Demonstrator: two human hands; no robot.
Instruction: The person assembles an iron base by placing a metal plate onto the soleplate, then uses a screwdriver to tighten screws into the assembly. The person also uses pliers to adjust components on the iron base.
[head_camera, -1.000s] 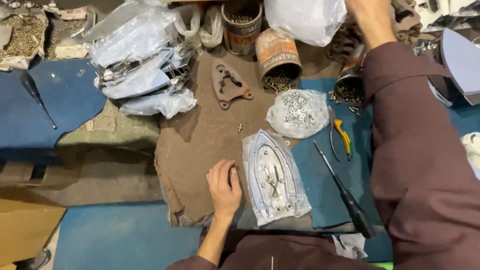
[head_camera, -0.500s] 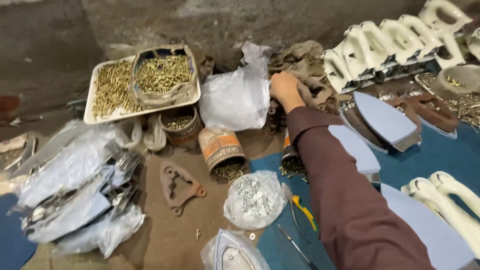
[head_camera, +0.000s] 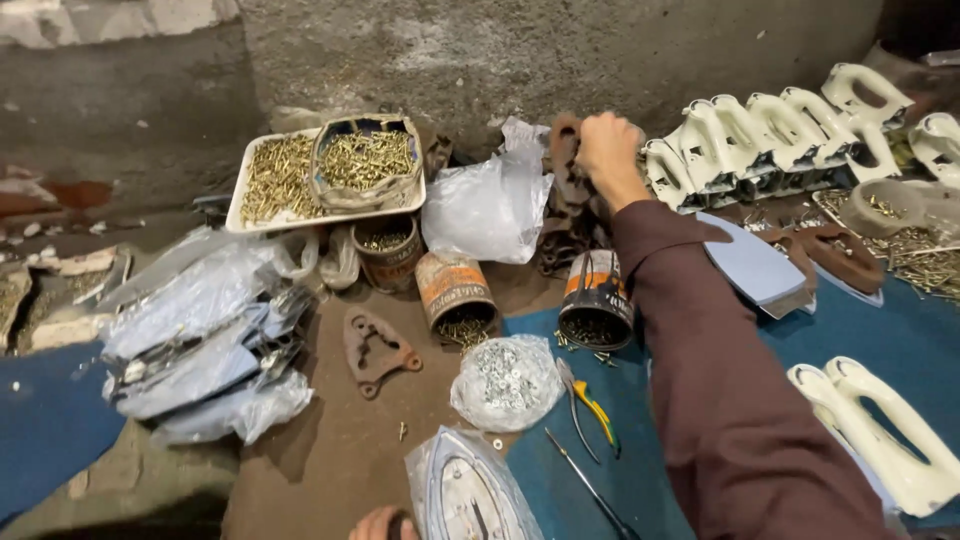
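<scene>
Head view: the right hand reaches far forward, arm stretched away from the body, fingers curled down onto a stack of rusty brown metal plates leaning against the wall — closed on the top plate's upper edge, it appears. The stack stands directly beneath and just left of the hand, long axis upright, between the white plastic bag and the row of white iron handles. The left hand barely shows at the bottom edge, beside the bagged iron soleplate — its grip cannot be told, and it is well apart from the stack.
</scene>
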